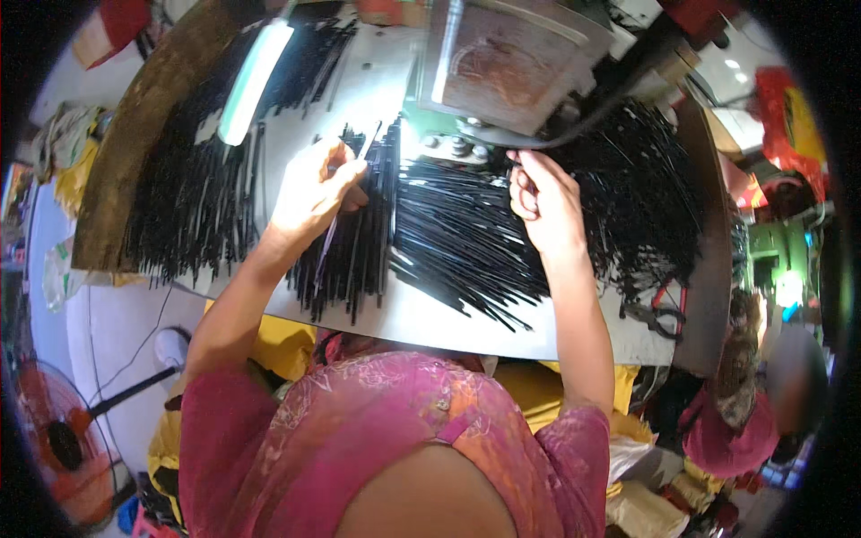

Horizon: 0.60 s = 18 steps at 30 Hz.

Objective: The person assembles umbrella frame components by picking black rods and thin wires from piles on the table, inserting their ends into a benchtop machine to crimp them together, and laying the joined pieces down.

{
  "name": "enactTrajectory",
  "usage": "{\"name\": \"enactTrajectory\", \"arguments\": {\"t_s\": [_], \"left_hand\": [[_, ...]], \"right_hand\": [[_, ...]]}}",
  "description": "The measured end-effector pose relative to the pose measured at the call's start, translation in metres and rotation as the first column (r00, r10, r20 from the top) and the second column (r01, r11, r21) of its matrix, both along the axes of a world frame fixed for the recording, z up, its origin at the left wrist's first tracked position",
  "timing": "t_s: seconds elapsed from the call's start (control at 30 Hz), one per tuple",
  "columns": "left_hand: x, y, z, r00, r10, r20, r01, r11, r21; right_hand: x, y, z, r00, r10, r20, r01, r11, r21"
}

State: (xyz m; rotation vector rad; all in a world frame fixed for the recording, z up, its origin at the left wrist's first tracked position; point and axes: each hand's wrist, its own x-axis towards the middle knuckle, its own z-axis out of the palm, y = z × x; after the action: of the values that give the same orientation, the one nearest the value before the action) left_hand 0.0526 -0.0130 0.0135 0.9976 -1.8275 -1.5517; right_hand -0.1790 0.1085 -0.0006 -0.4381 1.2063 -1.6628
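My left hand point(309, 193) is closed in a pinch round a thin rod point(369, 142); its bright upper end sticks out past the fingertips and its lower part slants down below the hand. Under that hand lies a bundle of thin black rods point(354, 269). My right hand point(549, 197) is closed too, thumb and forefinger together beside the bolts point(459, 146) of a machine. What it pinches is too dark to make out. Between my hands a slanting heap of black rods point(466, 242) spreads on the pale tabletop point(413, 323).
The machine's grey housing point(516, 67) rises at the back. A lit lamp point(257, 82) hangs at the left over more black rods point(193, 197). Another dark heap point(641, 197) lies right, with a black-and-red hand tool point(662, 316) near the edge. A fan point(67, 444) stands lower left.
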Motion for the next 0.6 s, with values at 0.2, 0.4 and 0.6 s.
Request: {"name": "enactTrajectory", "arguments": {"t_s": [0.2,0.4,0.6], "left_hand": [[-0.038,0.011,-0.005,0.987,-0.141,0.072,0.149,0.979,-0.136],[-0.052,0.001,-0.022,0.973,-0.037,0.228,0.178,0.748,-0.639],[-0.054,0.002,-0.022,0.969,-0.061,0.240,0.164,0.886,-0.435]], "right_hand": [[0.010,0.000,-0.002,0.999,-0.026,-0.024,0.026,1.000,-0.007],[0.031,0.012,0.005,0.997,0.034,-0.067,-0.030,0.998,0.048],[0.044,0.015,0.015,0.999,0.043,-0.032,-0.043,0.999,0.004]]}}
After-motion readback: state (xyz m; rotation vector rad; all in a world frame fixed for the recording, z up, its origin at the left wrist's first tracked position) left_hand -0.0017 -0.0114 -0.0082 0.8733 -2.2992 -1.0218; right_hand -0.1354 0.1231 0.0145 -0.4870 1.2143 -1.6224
